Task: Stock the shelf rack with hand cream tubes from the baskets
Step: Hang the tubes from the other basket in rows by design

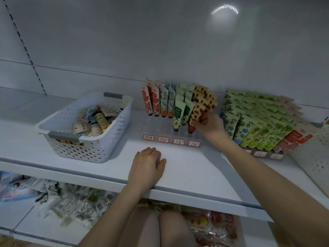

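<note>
The left hand [147, 164] is resting palm-down on the shelf [187, 168], fingers loosely curled and holding nothing. Farther in, the right hand [209, 123] is pinching a strawberry-print tube [195, 113], cap down, at the right column of the clear rack [156, 129]. The tube is probably light and squashy, so gripping near the firmer cap end looks safest. More tubes are lying in the white basket [85, 150].

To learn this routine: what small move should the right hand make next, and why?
Probably press the strawberry tube down into its slot, then release: the right hand pinches it over the right column of the clear rack, its red cap low among the slots.
</note>
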